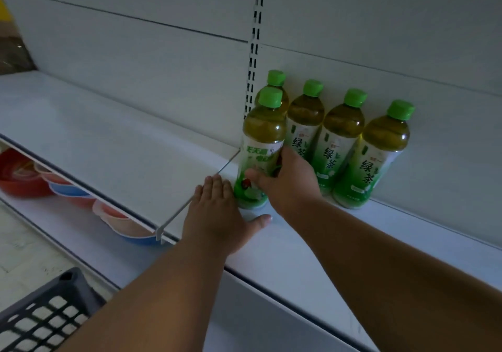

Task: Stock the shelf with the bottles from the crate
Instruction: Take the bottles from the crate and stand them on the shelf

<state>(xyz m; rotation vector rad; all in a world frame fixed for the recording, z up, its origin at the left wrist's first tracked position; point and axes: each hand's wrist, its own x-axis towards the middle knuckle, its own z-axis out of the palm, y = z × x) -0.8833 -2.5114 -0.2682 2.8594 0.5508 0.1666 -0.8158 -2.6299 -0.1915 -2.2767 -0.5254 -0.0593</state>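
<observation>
1. White shelf (108,139), four green tea bottles (339,145) lined along the back panel around 2 o'clock.
2. Right hand (288,183) wraps the front bottle (258,156), standing upright.
3. Left hand (217,213) lies flat, fingers together, touching its base at 9 o'clock.
4. Crate (46,316) corner at 7 o'clock.

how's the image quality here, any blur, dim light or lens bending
Head view: dim, bluish light overall, the arms in the foreground dark; the front bottle that the right hand grips stays readable, as does the left hand flat on the shelf. Head view: the crate is softly blurred at the lower left corner. Head view: wide-angle bending curves the shelf edge and tilts the upright slotted rail.
</observation>
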